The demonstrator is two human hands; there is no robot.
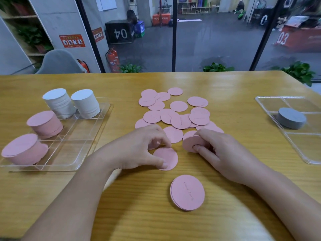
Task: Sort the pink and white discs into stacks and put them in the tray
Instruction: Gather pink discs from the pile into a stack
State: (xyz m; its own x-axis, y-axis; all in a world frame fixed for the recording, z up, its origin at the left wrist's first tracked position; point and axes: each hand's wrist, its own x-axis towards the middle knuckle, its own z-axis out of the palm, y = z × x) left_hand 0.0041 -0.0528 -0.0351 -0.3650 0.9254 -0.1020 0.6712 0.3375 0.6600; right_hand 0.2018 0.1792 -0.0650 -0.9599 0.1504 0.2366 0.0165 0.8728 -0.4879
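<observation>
Left tray [90,136]: far left of the left hand, on the surface [243,87]. It holds two white stacks [69,103] at the back and two pink stacks [34,136] in front. These look sorted and put away.
Left hand [139,148]: thumb and fingers are closed on one flat pink disc [166,159], pinching its edge, likely to lift it off the surface.
Loose discs [175,110]: all pink, spread out just past both hands. They are not stacked yet.
Small pile [187,192]: a few pink discs lying flat, near the wrists, maybe the start of a new stack.
Right hand [218,152]: closed on a small bunch of pink discs [192,143], held on edge so more can be added.
Right tray [295,150]: far right of the right hand, with one grey stack [291,118].
</observation>
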